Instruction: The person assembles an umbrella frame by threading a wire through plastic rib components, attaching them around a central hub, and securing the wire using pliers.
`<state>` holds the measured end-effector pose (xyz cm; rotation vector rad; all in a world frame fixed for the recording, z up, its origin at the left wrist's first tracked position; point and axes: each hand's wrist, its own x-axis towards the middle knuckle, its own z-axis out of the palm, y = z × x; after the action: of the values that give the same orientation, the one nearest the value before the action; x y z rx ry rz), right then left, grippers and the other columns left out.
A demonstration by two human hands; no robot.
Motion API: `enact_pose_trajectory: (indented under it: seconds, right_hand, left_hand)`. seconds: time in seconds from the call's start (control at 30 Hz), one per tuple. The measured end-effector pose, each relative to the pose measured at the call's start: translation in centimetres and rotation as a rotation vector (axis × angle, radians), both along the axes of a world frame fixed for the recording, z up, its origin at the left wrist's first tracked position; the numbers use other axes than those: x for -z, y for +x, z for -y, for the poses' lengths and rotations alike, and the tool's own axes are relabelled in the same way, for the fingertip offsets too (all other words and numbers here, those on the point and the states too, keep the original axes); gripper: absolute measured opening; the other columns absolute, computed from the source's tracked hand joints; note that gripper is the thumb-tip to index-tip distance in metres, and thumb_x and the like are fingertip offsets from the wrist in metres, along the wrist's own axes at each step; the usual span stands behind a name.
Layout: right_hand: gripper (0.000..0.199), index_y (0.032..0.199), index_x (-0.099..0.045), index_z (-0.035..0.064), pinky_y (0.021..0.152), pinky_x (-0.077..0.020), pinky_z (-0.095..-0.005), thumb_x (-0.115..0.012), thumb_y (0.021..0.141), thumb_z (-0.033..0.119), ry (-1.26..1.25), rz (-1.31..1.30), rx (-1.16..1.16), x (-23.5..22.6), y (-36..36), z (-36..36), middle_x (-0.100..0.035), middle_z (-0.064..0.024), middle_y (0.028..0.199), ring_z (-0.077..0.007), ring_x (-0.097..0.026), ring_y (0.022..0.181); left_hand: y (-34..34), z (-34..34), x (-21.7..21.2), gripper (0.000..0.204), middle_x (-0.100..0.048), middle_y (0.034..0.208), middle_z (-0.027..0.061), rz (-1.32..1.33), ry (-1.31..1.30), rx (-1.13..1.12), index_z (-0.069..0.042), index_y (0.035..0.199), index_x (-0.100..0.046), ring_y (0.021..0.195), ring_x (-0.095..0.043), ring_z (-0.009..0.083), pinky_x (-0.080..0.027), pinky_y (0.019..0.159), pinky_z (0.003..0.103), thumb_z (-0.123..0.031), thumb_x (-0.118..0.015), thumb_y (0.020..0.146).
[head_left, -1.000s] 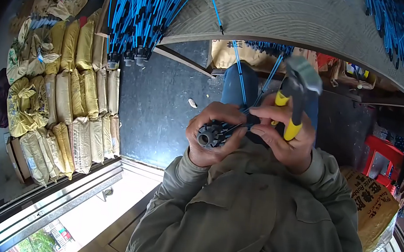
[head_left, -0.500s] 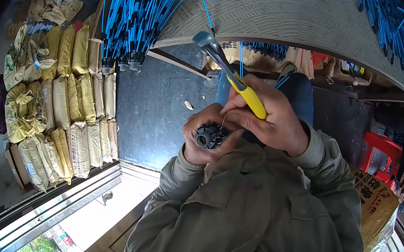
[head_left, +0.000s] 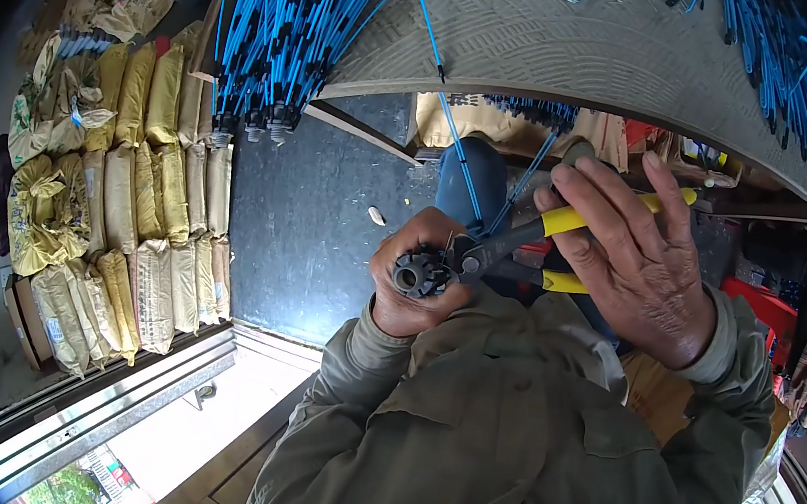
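Note:
My left hand (head_left: 405,298) is closed around a black ribbed round fitting (head_left: 410,277) with a hole in its end, facing up. Thin blue rods (head_left: 468,174) slant away from beside that hand, over my knees. My right hand (head_left: 640,256) holds a pair of pliers (head_left: 568,224) with yellow grips. Its fingers lie stretched across the upper handle while the lower handle stands apart below. The dark head of the pliers touches or nearly touches the right side of the fitting; the exact contact is hidden.
A workbench (head_left: 588,58) with a dense bundle of blue rods (head_left: 284,36) spans the far side; more rods (head_left: 806,90) lie right. Stacked yellow-brown sacks (head_left: 134,189) stand left on the dark floor (head_left: 295,229). A red stool (head_left: 760,306) is at right.
The pliers have swung from pointing up and left to lying level, their head now at the fitting and handles spread. My right hand has moved right and its fingers have stretched out.

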<state>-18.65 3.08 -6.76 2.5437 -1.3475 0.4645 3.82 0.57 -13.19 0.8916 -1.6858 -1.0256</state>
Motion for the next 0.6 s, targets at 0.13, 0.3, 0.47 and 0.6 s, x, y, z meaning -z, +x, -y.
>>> enact_pose_trajectory:
  seconds: [0.13, 0.3, 0.47, 0.6]
  right_hand:
    - [0.03, 0.116, -0.058, 0.0091, 0.108, -0.0242, -0.0475, -0.051, 0.089, 0.018, -0.066, -0.067, -0.015, -1.0, 0.0, 0.3, -0.047, -0.0034, 0.127, -0.0161, -0.043, 0.122]
    - [0.027, 0.112, -0.059, 0.0053, 0.098, -0.0357, -0.0443, -0.052, 0.089, 0.018, -0.091, -0.12, -0.067, -2.1, 0.2, 0.9, -0.049, -0.0056, 0.122, -0.0195, -0.049, 0.113]
    - [0.025, 0.106, -0.056, -0.0001, 0.077, -0.0428, -0.0402, -0.054, 0.087, 0.016, 0.029, -0.202, -0.104, -2.9, 0.1, 0.4, -0.051, -0.0091, 0.112, -0.0236, -0.052, 0.095]
    - [0.027, 0.106, -0.053, -0.0034, 0.069, -0.0426, -0.0385, -0.057, 0.086, 0.015, 0.05, -0.106, -0.109, -2.3, 0.5, 0.3, -0.052, -0.0103, 0.107, -0.0251, -0.052, 0.086]
  left_hand:
    - [0.0, 0.1, 0.3, 0.02, -0.056, 0.076, 0.0044, -0.089, 0.05, 0.038, -0.002, 0.08, -0.055, 0.067, -0.052, 0.0103, -0.041, 0.061, 0.023, 0.002, -0.063, 0.062]
    - [0.3, 0.1, -0.1, 0.02, -0.056, 0.076, 0.004, -0.053, 0.062, 0.019, -0.002, 0.08, -0.055, 0.066, -0.051, 0.0095, -0.041, 0.06, 0.022, 0.001, -0.064, 0.063]
    - [0.7, 0.3, 0.1, 0.019, -0.056, 0.077, 0.0038, -0.032, 0.048, 0.035, -0.003, 0.08, -0.055, 0.066, -0.051, 0.0094, -0.041, 0.061, 0.023, 0.001, -0.064, 0.064]
    - [0.8, 0.2, 0.5, 0.018, -0.056, 0.078, 0.0041, -0.063, 0.052, -0.007, -0.003, 0.08, -0.055, 0.068, -0.052, 0.0097, -0.042, 0.063, 0.023, 0.0, -0.065, 0.066]
